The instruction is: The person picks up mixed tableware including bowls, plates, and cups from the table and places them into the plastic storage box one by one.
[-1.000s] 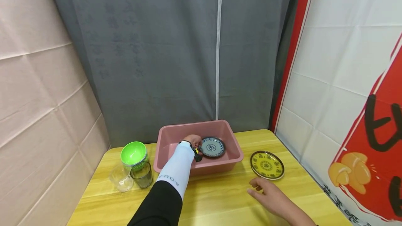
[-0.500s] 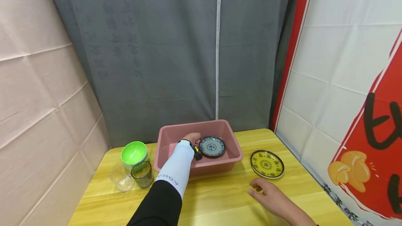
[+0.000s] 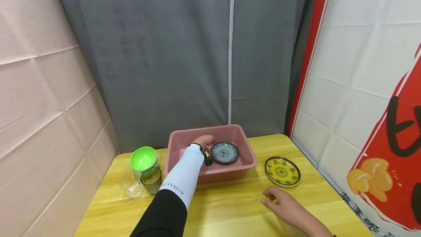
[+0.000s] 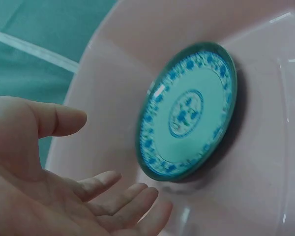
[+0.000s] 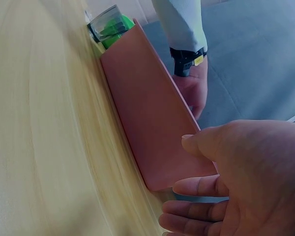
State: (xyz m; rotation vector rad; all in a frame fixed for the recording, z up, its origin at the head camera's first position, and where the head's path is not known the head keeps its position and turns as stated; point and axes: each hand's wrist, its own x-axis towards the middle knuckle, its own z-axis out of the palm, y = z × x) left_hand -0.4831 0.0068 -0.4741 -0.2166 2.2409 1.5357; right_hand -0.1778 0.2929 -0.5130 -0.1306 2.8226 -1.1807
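Observation:
Inside the pink basin (image 3: 187,134) lies a small plate with a blue floral rim (image 3: 224,152). My left hand (image 3: 205,140) reaches into the basin just left of this plate. In the left wrist view the left hand (image 4: 73,182) has its thumb and fingers spread apart, a gap between the fingertips and the plate (image 4: 187,113). My right hand (image 3: 279,204) hovers over the table in front of a yellow patterned plate (image 3: 282,171), fingers loosely bent around nothing. The right wrist view shows the right hand (image 5: 246,177) overlapping the near corner of the basin (image 5: 147,113).
Left of the basin stand a green bowl (image 3: 143,158) stacked on another, a dark tinted glass (image 3: 151,180) and a clear glass (image 3: 131,184). The wooden table (image 3: 227,207) meets a grey curtain (image 3: 171,65) behind, with pale cloth walls at both sides.
The left hand has drawn off the blue-rimmed plate and risen slightly, leaving the plate in the basin. The right hand stays where it was. The head view shifts a little.

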